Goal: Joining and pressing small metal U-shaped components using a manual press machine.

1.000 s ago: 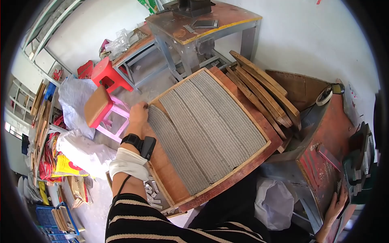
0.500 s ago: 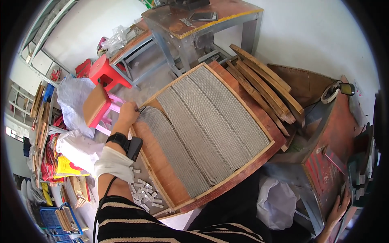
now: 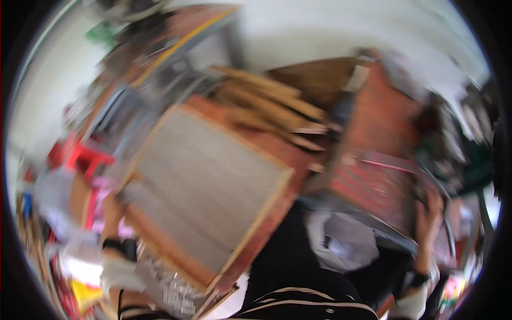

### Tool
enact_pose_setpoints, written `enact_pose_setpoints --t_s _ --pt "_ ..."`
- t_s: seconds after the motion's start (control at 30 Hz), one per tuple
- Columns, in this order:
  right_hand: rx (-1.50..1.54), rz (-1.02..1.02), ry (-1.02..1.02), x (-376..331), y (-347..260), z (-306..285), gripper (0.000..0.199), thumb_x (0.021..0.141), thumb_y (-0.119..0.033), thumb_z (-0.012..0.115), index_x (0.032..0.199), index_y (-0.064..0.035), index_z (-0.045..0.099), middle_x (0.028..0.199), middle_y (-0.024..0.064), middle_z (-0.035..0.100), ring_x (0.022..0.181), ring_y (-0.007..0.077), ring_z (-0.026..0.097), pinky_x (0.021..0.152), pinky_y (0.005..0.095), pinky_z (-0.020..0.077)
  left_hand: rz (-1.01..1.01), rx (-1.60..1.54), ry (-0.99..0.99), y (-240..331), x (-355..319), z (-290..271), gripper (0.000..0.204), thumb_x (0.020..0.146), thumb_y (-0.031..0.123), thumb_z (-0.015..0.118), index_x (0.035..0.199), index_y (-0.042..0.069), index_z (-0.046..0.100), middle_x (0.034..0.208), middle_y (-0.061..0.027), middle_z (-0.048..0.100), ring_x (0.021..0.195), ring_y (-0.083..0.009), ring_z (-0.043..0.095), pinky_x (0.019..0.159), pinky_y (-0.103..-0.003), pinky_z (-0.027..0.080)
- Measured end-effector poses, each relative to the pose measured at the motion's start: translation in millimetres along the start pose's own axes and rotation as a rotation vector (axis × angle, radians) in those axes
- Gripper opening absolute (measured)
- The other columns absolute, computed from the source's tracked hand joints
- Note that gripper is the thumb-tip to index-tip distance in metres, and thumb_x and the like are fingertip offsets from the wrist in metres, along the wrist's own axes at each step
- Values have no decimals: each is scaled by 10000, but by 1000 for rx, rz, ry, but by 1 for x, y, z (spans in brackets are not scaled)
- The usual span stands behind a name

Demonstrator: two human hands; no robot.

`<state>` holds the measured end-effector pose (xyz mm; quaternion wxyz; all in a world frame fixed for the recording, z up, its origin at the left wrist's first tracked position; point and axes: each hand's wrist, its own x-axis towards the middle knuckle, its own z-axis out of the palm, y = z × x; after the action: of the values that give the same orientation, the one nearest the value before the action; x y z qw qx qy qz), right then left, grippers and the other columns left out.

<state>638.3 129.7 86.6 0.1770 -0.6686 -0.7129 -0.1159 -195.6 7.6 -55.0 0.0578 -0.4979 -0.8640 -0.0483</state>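
A shallow wooden-framed tray (image 3: 250, 210) is tilted in the middle of the view, with rows of grey ribbed pieces (image 3: 205, 173) covering most of its base. My left hand (image 3: 111, 212) is at the tray's left edge, beside the end of the leftmost row. Motion smears its fingers, so I cannot make out whether they grip anything. To the right, my right hand (image 3: 428, 218) lies at the edge of a worn red bench (image 3: 368, 186), its blurred fingers stretched forward with nothing visible in them. A flat pinkish bar (image 3: 389, 161) rests on that bench.
Long wooden boards (image 3: 272, 104) are stacked behind the tray. A white bag (image 3: 341, 242) hangs below the bench. Small pale pieces (image 3: 181, 293) lie beyond the tray's lower left corner. A red stool (image 3: 85, 154) and a pink-legged seat (image 3: 82, 197) stand left.
The view has swung to the right and blurred, so the tray appears farther left. More of the red bench and my right forearm shows. My left hand remains at the tray's left edge.
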Motion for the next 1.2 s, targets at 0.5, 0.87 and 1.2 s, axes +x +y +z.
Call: enact_pose_setpoints --t_s 0.5,0.87,1.2 --pt "340 -43 73 22 -36 -11 353 752 -90 719 1096 -46 651 1023 139 604 976 348 544 865 416 457 -432 -944 -170 -38 4 -55 367 727 35 577 1075 -78 608 884 -119 644 781 -207 615 682 -309 494" --pt "479 -408 -113 18 -11 -24 437 684 -108 765 1103 -114 641 1068 72 588 998 301 556 848 431 449 702 -1274 -623 507 -44 -185 390 720 41 726 1099 -19 657 974 -138 709 869 -197 682 792 -327 554" --pt "572 -304 20 19 -6 -36 645 655 -152 796 1236 -54 533 1197 142 523 1047 345 528 924 459 442 1403 -768 -270 656 -115 -182 264 683 45 655 944 4 658 890 -167 652 860 -366 618 763 -434 499"
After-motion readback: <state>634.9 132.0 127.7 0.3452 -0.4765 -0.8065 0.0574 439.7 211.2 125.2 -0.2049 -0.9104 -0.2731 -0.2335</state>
